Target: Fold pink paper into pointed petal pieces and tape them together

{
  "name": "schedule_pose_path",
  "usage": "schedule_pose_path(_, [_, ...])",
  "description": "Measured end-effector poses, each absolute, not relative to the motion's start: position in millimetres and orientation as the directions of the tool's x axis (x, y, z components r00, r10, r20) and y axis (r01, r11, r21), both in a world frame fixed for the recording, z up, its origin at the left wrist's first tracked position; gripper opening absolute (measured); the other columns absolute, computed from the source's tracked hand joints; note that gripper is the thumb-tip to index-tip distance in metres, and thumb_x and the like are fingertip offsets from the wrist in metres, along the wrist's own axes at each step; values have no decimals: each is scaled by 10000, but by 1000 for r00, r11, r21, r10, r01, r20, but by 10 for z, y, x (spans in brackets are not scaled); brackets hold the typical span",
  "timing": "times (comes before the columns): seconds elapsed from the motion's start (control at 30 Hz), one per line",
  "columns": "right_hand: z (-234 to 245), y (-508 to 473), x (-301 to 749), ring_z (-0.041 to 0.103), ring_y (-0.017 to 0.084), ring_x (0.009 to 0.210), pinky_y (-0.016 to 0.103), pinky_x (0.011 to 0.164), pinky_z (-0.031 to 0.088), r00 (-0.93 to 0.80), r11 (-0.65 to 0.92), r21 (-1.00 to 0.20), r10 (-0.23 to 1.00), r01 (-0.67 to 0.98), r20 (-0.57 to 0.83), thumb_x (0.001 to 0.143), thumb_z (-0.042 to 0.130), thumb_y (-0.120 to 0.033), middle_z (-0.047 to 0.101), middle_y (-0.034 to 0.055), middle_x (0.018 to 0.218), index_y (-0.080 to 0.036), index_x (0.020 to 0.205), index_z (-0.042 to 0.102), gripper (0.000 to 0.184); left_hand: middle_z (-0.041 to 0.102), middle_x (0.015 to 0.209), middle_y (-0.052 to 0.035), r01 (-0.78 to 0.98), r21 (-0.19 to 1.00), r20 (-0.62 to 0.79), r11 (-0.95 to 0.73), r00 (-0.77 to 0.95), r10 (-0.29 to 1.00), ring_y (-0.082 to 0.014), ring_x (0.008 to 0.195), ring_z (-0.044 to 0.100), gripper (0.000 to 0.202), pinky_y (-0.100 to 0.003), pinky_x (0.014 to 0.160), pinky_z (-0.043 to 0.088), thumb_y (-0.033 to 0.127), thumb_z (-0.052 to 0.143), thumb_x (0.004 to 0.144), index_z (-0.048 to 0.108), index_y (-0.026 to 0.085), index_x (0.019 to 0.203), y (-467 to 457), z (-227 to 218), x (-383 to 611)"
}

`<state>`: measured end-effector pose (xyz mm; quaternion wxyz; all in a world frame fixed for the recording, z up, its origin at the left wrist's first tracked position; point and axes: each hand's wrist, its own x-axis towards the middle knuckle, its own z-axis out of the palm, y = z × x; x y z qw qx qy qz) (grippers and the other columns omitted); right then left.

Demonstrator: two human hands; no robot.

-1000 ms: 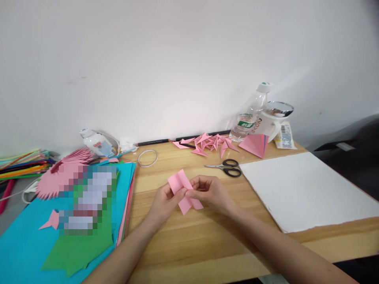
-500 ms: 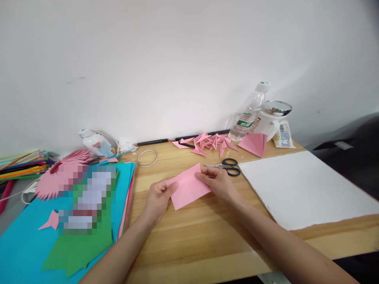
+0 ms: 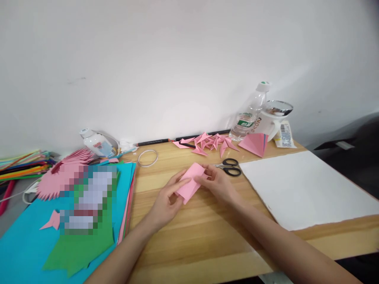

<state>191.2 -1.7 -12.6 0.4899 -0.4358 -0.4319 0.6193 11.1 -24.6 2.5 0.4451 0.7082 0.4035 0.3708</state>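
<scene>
A small pink paper sheet [image 3: 191, 182] is held just above the wooden table [image 3: 189, 236], folded over on itself. My left hand [image 3: 166, 203] pinches its left edge with thumb and fingers. Its right edge is pinched by my right hand [image 3: 217, 183]. Both hands are closed on the paper. Black scissors [image 3: 229, 166] lie just behind my right hand.
A pile of folded pink paper pieces [image 3: 209, 142] lies at the back, beside a plastic water bottle [image 3: 247, 116] and a white cup [image 3: 271, 120]. A large white sheet [image 3: 302, 189] covers the right. Blue and green paper [image 3: 35, 244] lies left, with a tape ring [image 3: 147, 157] behind.
The paper was folded one second ago, spread flat half a second ago, and is now folded over again, with both hands drawn closer together.
</scene>
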Motion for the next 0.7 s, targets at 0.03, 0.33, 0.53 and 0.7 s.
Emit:
schedule_pose_path(0.03, [-133,-15,1919,614,188,776,325,705,494,-108,-124,-969,989,-211,-103,617,730,-308,652,74,911,-154,1033,553,477,434,1358,-79,203,951,131,-234,422,897,-241,1269,356,445,-384,1030,306,158,571,735,576,239,1173,-254,29,117])
schedule_pose_path(0.33, [-122,-70,1843,606,158,793,293,723,500,-170,-46,-973,985,-228,-7,590,746,-236,602,26,877,-184,1121,456,607,700,851,-82,65,983,-183,173,214,960,-163,696,609,414,-227,589,450,420,593,753,641,128,1042,-217,15,133])
schedule_pose_path(0.53, [-100,-123,1798,617,166,677,281,612,493,-155,-91,-985,986,-149,-68,623,732,-342,650,42,749,-150,986,535,455,704,852,-70,-67,976,-193,207,172,966,-156,684,615,362,-233,613,461,364,670,692,652,139,974,-251,49,173])
schedule_pose_path(0.7, [-59,-144,1799,629,177,686,296,646,487,-179,-91,-979,982,-184,-58,604,741,-371,682,67,760,-131,801,632,329,701,902,-94,-61,979,-182,197,191,964,-171,755,626,313,-253,670,475,336,677,692,653,132,928,-232,21,155])
